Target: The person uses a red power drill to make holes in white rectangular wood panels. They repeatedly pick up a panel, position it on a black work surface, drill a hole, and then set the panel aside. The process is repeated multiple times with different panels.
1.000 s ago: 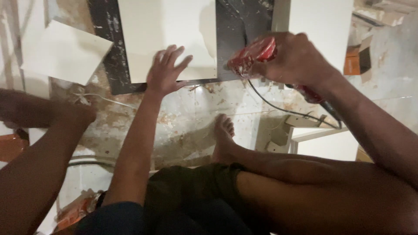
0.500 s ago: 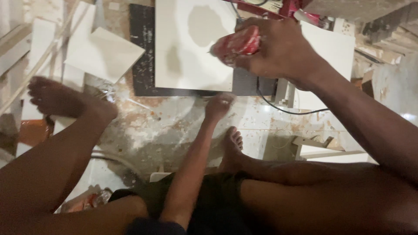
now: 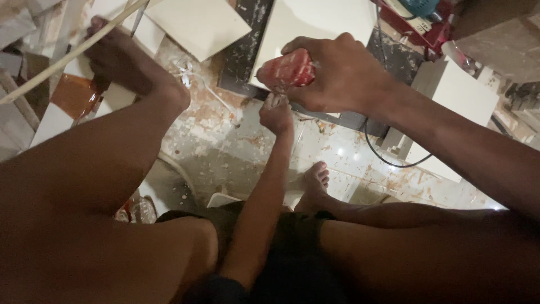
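The tool point(image 3: 288, 70) gripped in the right hand point(image 3: 337, 70) is red with white smears, the tile point(image 3: 320, 22) cream on a black speckled slab point(image 3: 247, 50), the floor point(image 3: 236, 146) pale, rust-stained.

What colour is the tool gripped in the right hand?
Red, dusted with pale specks: the tool in the right hand, head view.

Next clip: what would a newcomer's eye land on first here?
The right hand, top centre, grips a red power tool over a cream tile lying on a dark slab. Just below it, the left hand is closed by the tile's near edge. Bare legs fill the foreground above a dusty, debris-strewn floor.
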